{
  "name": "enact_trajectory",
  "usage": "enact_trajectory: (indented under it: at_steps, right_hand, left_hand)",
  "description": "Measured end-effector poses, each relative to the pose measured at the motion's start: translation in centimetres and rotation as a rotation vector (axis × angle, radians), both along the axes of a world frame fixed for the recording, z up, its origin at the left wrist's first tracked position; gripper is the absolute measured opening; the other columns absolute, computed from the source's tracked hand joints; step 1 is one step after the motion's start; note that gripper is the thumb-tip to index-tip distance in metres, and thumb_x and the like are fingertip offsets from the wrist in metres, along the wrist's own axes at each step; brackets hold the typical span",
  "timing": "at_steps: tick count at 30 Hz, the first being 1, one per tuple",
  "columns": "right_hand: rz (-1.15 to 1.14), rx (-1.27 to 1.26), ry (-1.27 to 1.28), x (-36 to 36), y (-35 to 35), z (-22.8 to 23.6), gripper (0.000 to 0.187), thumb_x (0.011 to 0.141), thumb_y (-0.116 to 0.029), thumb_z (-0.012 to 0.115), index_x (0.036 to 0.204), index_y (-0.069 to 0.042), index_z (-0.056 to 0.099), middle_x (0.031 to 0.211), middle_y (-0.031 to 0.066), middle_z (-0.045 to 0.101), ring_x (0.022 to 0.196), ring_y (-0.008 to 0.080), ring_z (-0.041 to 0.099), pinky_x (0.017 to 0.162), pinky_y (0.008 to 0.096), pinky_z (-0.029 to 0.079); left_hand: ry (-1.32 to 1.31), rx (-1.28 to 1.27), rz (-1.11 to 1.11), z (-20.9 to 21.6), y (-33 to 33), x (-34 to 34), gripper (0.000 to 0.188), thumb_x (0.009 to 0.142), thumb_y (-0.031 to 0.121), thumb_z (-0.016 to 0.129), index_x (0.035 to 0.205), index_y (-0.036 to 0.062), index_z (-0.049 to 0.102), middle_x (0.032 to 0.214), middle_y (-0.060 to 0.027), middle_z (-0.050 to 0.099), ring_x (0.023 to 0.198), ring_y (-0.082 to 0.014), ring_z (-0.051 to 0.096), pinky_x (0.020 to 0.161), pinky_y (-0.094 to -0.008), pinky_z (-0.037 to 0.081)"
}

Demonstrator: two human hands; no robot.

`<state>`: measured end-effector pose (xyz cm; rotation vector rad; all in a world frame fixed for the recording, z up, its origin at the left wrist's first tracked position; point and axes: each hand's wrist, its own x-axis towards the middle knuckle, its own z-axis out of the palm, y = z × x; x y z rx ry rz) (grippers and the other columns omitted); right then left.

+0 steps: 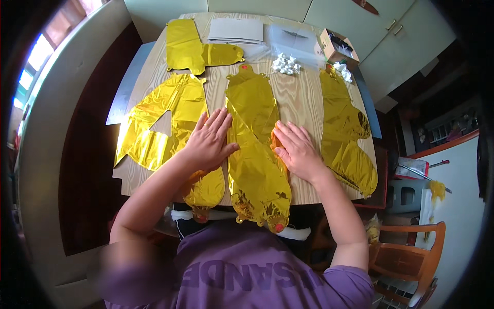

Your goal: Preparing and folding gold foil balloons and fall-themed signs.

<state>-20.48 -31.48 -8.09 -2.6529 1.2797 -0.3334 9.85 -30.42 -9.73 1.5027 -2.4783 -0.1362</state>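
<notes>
Flat, uninflated gold foil balloons lie spread on a wooden table. In the middle is a long foil balloon, its lower end reaching past the table's near edge. My left hand lies flat, fingers stretched, over the right side of the left foil balloon, with its thumb at the middle one's edge. My right hand rests flat along the middle balloon's right edge, fingers extended. Neither hand grips anything. To the right lies another foil balloon with a notched outline.
At the far left is an L-shaped foil balloon. Along the back are grey-white flat sheets, clear plastic bags, crumpled white pieces and a small box with dark items. A wooden chair stands at lower right.
</notes>
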Motion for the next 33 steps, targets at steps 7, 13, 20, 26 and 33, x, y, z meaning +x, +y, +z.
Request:
enact_trajectory:
  at_steps: [7,13,20,26,33]
  right_hand:
    - [-0.023,-0.008,0.029,-1.1,0.7,0.2,0.052,0.102,-0.034,0.052,0.145,-0.006,0.047,0.155,0.0133,0.041,0.146,0.0348,0.033,0.12,0.0512,0.022]
    - [-0.013,-0.011,0.035,-1.4,0.2,0.1,0.051,0.101,-0.032,0.053,0.144,-0.006,0.048,0.155,0.014,0.041,0.145,0.0347,0.033,0.12,0.0512,0.021]
    - [0.046,-0.052,0.008,-1.3,-0.2,0.4,0.052,0.098,-0.031,0.058,0.142,-0.004,0.05,0.151,0.0152,0.043,0.141,0.0353,0.036,0.118,0.0499,0.025]
    - [0.075,0.19,0.019,-0.3,-3.6,4.6,0.043,0.093,-0.029,0.067,0.128,-0.004,0.064,0.136,0.0144,0.058,0.131,0.0339,0.049,0.113,0.0442,0.037]
    - [-0.15,0.143,-0.426,5.0,-25.2,6.4,0.027,0.089,-0.03,0.072,0.096,-0.004,0.075,0.086,0.0124,0.074,0.083,0.0222,0.072,0.075,0.0356,0.054]
  left_hand:
    - [-0.051,0.017,-0.022,0.3,-0.4,-1.5,0.085,0.098,0.06,0.042,0.152,-0.0058,0.03,0.16,-0.024,0.027,0.151,-0.0362,0.021,0.123,-0.0507,0.01]
    - [-0.099,-0.161,-0.128,1.9,0.3,-2.6,0.084,0.097,0.057,0.046,0.152,-0.0041,0.032,0.159,-0.0236,0.029,0.15,-0.0366,0.024,0.123,-0.0526,0.013]
    - [-0.073,-0.005,-0.171,0.8,1.3,-2.0,0.088,0.096,0.061,0.044,0.153,-0.0046,0.028,0.16,-0.0235,0.027,0.15,-0.0372,0.024,0.122,-0.0523,0.016]
    - [-0.032,0.054,-0.22,0.8,1.1,-1.2,0.115,0.08,0.082,0.051,0.154,-0.0027,0.026,0.16,-0.028,0.025,0.151,-0.0405,0.021,0.122,-0.0535,0.013]
    - [-0.035,0.098,-0.23,1.3,0.8,-1.2,0.114,0.081,0.083,0.048,0.156,0.0006,0.022,0.161,-0.0283,0.02,0.152,-0.0401,0.017,0.122,-0.0536,0.011]
